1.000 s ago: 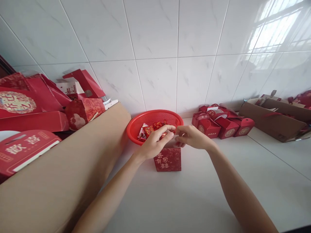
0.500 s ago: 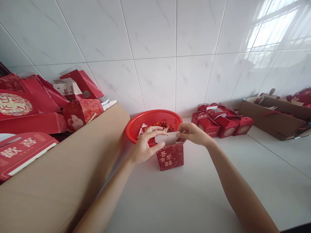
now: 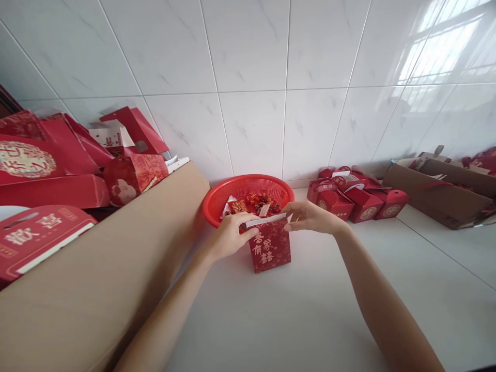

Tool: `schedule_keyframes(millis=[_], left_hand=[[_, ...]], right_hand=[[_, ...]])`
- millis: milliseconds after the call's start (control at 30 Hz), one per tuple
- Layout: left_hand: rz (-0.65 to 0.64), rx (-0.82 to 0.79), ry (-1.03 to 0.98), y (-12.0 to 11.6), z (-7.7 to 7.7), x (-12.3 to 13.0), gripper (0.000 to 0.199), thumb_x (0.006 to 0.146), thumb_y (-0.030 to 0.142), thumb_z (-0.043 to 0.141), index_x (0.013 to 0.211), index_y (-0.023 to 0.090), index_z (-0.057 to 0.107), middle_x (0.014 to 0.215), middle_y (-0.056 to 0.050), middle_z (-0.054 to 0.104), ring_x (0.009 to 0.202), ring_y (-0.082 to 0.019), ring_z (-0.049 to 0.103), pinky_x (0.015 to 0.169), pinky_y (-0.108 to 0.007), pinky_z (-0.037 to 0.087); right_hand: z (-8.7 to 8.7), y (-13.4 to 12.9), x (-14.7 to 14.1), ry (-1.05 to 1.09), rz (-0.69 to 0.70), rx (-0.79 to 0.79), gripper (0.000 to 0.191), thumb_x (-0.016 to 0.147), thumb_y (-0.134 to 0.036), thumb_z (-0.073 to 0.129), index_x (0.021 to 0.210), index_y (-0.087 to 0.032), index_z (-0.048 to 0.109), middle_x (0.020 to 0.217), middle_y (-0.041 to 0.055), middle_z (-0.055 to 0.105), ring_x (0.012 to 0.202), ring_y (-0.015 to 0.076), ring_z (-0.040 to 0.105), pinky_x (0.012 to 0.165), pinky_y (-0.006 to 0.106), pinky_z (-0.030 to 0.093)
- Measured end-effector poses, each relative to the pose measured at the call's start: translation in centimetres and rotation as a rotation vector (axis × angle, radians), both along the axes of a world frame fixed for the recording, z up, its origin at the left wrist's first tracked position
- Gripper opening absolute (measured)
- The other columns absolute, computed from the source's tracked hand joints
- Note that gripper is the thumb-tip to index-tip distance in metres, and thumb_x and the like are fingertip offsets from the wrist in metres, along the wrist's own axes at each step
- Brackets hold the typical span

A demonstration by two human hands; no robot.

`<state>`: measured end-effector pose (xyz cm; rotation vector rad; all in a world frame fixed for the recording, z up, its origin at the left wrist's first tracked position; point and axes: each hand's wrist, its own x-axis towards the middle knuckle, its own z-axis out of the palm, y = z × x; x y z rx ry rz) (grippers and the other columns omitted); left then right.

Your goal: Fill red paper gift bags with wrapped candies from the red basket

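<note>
A red paper gift box (image 3: 272, 249) with pale printed characters stands upright on the white counter in front of me. Its top flap is folded over, with the white edge showing. My left hand (image 3: 233, 233) grips the upper left side, the thumb on the front face and the fingers behind the top. At the upper right corner, my right hand (image 3: 313, 218) pinches the edge between thumb and fingers. Just behind the box sits a red plastic basket (image 3: 211, 205) holding wrapped sweets (image 3: 237, 206).
Several finished-looking red boxes (image 3: 336, 205) cluster against the tiled wall to the right, with an open brown carton (image 3: 437, 199) beyond them. On the left, a large cardboard box (image 3: 127, 243) holds red gift boxes (image 3: 46, 232). The white counter (image 3: 294, 320) spreads out before me.
The white inner flap that stood raised on the box has come down over the opening. My fingers have moved in closer on both sides, and the view has shifted slightly.
</note>
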<state>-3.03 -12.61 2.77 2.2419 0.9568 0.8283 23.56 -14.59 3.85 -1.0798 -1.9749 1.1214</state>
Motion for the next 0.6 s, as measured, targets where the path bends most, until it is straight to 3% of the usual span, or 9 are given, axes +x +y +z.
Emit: schedule_keyframes(millis=[133,267,433,600], left_hand=[[-0.042,-0.05,-0.131,-0.1,0.2,0.1,0.03,0.087,0.038,0.065,0.107,0.018,0.075,0.102,-0.007,0.076,0.095,-0.024,0.07,0.085,-0.035,0.057],[-0.045,-0.062,-0.266,-0.1,0.5,0.0,0.039,0.087,0.043,0.069,0.116,0.018,0.073,0.112,-0.009,0.076,0.1,-0.025,0.071,0.086,-0.036,0.059],[-0.003,0.123,-0.306,-0.1,0.3,0.0,0.031,0.09,0.04,0.067,0.113,0.021,0.076,0.113,-0.008,0.075,0.102,-0.022,0.071,0.082,-0.031,0.06],[-0.088,0.272,-0.283,-0.4,0.3,0.2,0.024,0.09,0.035,0.068,0.106,0.02,0.078,0.097,-0.006,0.077,0.086,-0.017,0.071,0.079,-0.027,0.059]], right_hand=[[-0.1,0.1,-0.3,-0.016,0.01,0.047,0.039,0.08,-0.05,0.075,0.101,-0.017,0.072,0.09,0.0051,0.071,0.074,0.0167,0.063,0.068,0.03,0.052],[0.2,-0.4,-0.7,0.116,0.062,0.035,0.041,0.084,-0.052,0.071,0.105,-0.017,0.07,0.089,0.0053,0.071,0.081,0.0193,0.066,0.071,0.032,0.055],[0.8,-1.0,-0.8,0.219,0.032,0.019,0.052,0.085,-0.044,0.074,0.128,-0.019,0.059,0.073,-0.0022,0.063,0.061,0.0114,0.056,0.055,0.024,0.05],[0.8,-1.0,-1.0,0.288,-0.034,0.062,0.037,0.083,-0.046,0.075,0.105,-0.016,0.067,0.071,-0.0005,0.063,0.056,0.0105,0.053,0.049,0.023,0.046]])
